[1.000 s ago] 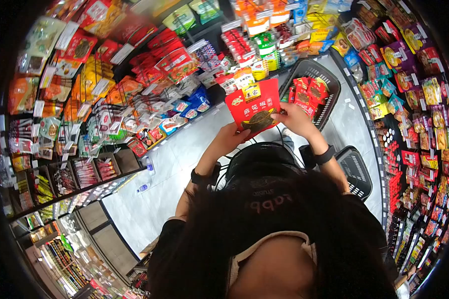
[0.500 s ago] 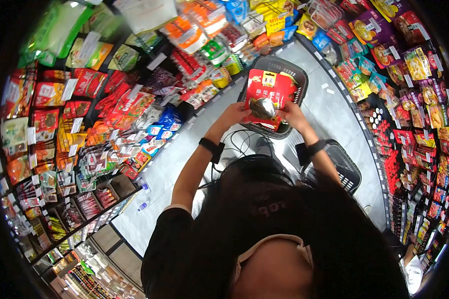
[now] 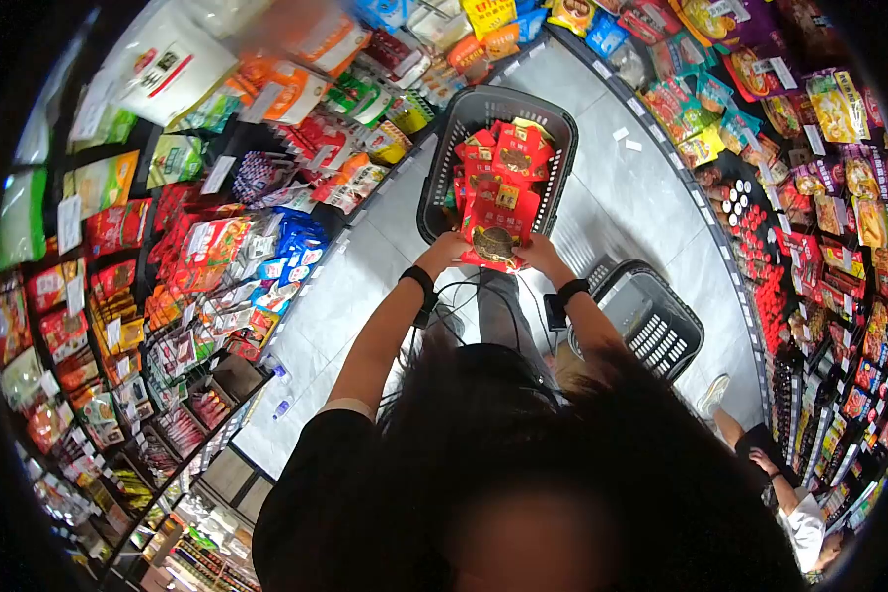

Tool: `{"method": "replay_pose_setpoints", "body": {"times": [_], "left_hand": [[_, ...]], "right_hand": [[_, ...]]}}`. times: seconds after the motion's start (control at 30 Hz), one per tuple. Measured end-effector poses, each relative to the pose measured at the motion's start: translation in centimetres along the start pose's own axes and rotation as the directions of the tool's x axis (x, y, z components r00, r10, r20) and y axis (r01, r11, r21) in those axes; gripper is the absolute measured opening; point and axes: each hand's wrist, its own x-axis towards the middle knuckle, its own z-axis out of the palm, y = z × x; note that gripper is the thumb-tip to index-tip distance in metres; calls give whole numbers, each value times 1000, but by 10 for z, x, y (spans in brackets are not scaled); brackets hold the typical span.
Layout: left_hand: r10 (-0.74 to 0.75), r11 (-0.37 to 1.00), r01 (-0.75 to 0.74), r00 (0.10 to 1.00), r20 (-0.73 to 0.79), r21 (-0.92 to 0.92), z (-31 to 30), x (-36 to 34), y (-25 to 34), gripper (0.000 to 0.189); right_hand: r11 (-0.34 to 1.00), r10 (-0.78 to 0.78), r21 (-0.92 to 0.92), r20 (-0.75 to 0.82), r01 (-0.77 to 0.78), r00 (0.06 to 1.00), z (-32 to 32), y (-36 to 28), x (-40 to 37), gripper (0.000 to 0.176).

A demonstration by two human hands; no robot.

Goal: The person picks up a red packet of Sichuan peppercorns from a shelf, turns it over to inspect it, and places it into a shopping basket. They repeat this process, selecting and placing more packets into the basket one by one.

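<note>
Between my two hands is a red snack packet (image 3: 500, 219) with a dark round picture or window low on its front. My left hand (image 3: 442, 253) is closed on its lower left edge, and my right hand (image 3: 540, 256) grips the lower right edge. The packet is held over the near end of a dark grey shopping basket (image 3: 560, 126). Inside the basket lie several red packets (image 3: 523, 150) of similar look, partly hidden by the one I hold. Both wrists wear black bands.
A second dark basket (image 3: 683, 314) stands on the tiled floor (image 3: 651, 212) to the right. Shelves of packaged food (image 3: 212, 257) curve along the left, more packets (image 3: 839, 217) along the right. Another person (image 3: 794, 503) is at the lower right. Thin black cables hang near my legs.
The view has shifted, and the packet now sits lower against the basket, so the red packets inside show. More of the other person has come into view at the lower right.
</note>
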Motion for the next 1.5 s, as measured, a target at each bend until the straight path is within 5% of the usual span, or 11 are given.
{"method": "replay_pose_setpoints", "body": {"times": [0.17,0.37,0.57,0.6,0.9,1.07,1.2,1.3,1.37,1.4,1.5], "left_hand": [[268,891,-252,963,12,377,13,94,-70,33],[488,824,-404,862,-137,397,28,158,-75,39],[402,875,-253,853,-331,412,36,139,-18,51],[620,692,-323,723,-303,645,31,170,-40,54],[380,920,-326,879,-288,218,-5,158,-39,47],[520,854,-499,822,-232,146,-49,162,-64,28],[258,880,-305,951,-172,-364,-68,84,-23,27],[484,827,-533,837,-256,-181,-87,-1,-13,27],[681,723,-584,694,-236,369,-113,-31,-25,27],[510,860,-456,779,-365,230,-109,-77,-12,28],[458,886,-432,756,-468,170,-121,-141,-45,29]], "right_hand": [[985,110,-120,-127,-125,986,9,26,17,37],[976,69,-183,-257,-119,964,2,62,74,43],[972,-61,-232,-397,-36,916,-11,62,126,48],[980,-18,-191,-393,-62,919,-15,60,133,49],[926,96,-326,-290,-192,952,-31,51,130,52],[866,-43,-498,-171,-49,984,-28,47,112,37],[812,-177,-571,-43,122,983,-19,24,97,29],[722,-329,-632,46,283,943,-5,9,95,26],[677,-229,-684,155,271,961,4,-45,72,25],[667,-272,-681,155,302,950,13,-46,74,27],[651,-273,-671,230,355,934,43,-77,66,28]]}}
